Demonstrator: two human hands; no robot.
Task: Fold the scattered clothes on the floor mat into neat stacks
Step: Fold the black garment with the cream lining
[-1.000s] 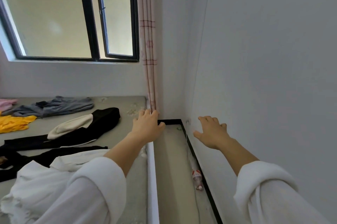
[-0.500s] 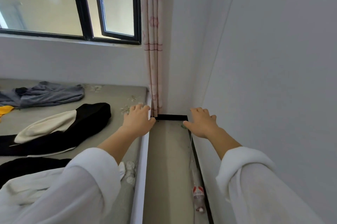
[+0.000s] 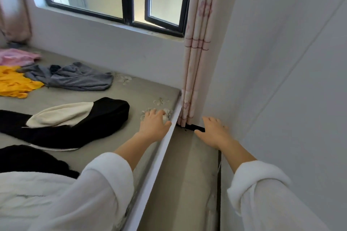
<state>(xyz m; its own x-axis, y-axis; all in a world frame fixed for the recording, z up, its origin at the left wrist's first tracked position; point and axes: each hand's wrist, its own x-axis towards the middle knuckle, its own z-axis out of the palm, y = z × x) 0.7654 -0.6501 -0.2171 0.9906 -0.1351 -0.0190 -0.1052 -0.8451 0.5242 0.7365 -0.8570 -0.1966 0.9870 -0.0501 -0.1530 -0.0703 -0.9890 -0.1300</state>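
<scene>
Both hands hold nothing. The left hand (image 3: 155, 126) lies flat with straight fingers on the floor mat (image 3: 131, 95), by its right edge. At its 3 o'clock the right hand (image 3: 216, 133) is spread open beside the wall (image 3: 281, 80). At 9 o'clock sprawls a black-and-cream garment (image 3: 75, 118). Toward 10 o'clock lie a grey garment (image 3: 75, 78), a yellow garment (image 3: 13, 82) and a pink garment (image 3: 16, 57), all crumpled. No stack shows, so folding looks not yet begun.

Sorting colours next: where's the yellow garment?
In the head view, the yellow garment lies at the far left of the mat, beside the grey garment.
</scene>
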